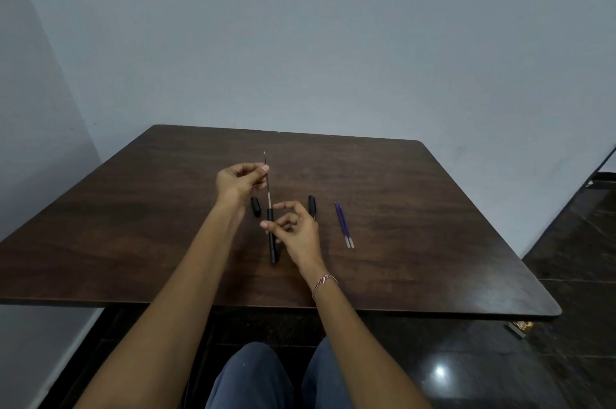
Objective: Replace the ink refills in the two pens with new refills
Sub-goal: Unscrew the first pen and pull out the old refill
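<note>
I'm pinching the old refill (268, 190) near its tip w/ left hand (240, 181). It's sticking partway out of the barrel (273, 250), pointing away from me. Right hand (295, 232) is gripping the barrel. New refills (343, 225) are lying on the bench (433, 208), nearer my right hand.

A dark brown wooden table (433, 242) with rounded corners carries everything. A short black pen cap (256, 206) lies on it left of the middle, its length running away from the near edge. To the right, apart from the cap, a second black pen piece (312, 203) lies in much the same direction. Its near end is hidden, so whether it is a whole pen or only a cap cannot be told. Further right, two thin blue refills (343, 225) lie side by side, touching or nearly so, their clear ends toward the near edge.
</note>
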Tool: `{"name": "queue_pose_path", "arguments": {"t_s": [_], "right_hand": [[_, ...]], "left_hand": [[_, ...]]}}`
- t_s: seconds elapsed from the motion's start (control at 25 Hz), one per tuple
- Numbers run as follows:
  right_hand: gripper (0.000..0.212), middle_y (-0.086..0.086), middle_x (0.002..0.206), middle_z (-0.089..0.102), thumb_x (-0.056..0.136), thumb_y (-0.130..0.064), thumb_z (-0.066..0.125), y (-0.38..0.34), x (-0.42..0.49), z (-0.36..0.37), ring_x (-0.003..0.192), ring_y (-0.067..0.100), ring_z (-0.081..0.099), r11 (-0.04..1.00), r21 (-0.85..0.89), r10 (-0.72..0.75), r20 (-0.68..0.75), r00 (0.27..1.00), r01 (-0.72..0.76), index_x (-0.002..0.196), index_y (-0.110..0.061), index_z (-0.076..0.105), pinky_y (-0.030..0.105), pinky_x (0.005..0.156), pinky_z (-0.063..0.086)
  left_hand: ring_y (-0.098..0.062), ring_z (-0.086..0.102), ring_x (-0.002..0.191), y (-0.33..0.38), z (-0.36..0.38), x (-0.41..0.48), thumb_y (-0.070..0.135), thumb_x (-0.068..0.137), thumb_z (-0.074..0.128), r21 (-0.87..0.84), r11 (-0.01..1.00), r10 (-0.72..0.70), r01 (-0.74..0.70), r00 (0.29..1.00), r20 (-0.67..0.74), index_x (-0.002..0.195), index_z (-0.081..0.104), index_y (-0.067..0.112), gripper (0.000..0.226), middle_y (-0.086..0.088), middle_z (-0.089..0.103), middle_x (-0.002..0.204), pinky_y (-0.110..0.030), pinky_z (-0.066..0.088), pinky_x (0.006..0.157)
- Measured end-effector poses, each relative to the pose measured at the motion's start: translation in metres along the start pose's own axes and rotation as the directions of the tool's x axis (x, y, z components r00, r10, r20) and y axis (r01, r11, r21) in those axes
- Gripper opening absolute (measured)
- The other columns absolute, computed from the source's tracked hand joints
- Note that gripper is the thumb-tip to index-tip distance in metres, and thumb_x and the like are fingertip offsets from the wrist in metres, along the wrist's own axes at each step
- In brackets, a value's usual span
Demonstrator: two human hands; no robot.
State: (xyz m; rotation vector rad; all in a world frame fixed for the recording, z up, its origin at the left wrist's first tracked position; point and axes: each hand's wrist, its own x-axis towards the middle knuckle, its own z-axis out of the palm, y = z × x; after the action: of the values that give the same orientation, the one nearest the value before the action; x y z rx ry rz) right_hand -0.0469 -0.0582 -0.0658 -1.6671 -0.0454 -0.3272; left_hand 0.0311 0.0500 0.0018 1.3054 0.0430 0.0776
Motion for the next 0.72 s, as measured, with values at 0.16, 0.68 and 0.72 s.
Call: {"name": "queue_pose_path", "arguments": {"t_s": [0.16,0.68,0.72], "right_hand": [[0.031,-0.002,0.068,0.065,0.075,-0.02,0.079,0.001,0.0,0.0,0.065,0.008,0.061,1.0,0.004,0.008,0.011,1.0,-0.008,0.096,-0.027,0.057,0.023,0.061,0.054],[0.029,0.001,0.071,0.066,0.077,-0.02,0.077,-0.002,-0.002,0.0,0.072,0.011,0.064,1.0,-0.006,0.02,-0.001,1.0,-0.02,0.096,-0.028,0.057,0.022,0.062,0.054],[0.028,0.002,0.071,0.066,0.077,-0.02,0.077,-0.002,-0.002,0.0,0.072,0.011,0.064,1.0,-0.007,0.02,-0.001,1.0,-0.02,0.096,-0.028,0.057,0.022,0.062,0.054]], "left_hand": [[-0.003,0.061,0.052,0.007,-0.003,0.007,0.0,0.08,0.068,-0.016,0.999,0.033,-0.033,0.999,-0.024,0.075,0.064,0.007,0.01,-0.002,0.065,0.068,-0.013,0.053,0.054],[-0.014,0.06,0.065,0.029,-0.06,0.04,0.0,0.081,0.068,0.251,0.968,0.021,0.007,0.994,-0.11,0.081,0.064,0.0,0.004,-0.01,0.062,0.078,-0.014,0.053,0.049],[-0.015,0.06,0.065,0.029,-0.067,0.044,0.0,0.08,0.069,0.326,0.945,0.014,0.021,0.994,-0.105,0.087,0.065,-0.005,0.009,-0.013,0.064,0.081,-0.015,0.054,0.049]]}}
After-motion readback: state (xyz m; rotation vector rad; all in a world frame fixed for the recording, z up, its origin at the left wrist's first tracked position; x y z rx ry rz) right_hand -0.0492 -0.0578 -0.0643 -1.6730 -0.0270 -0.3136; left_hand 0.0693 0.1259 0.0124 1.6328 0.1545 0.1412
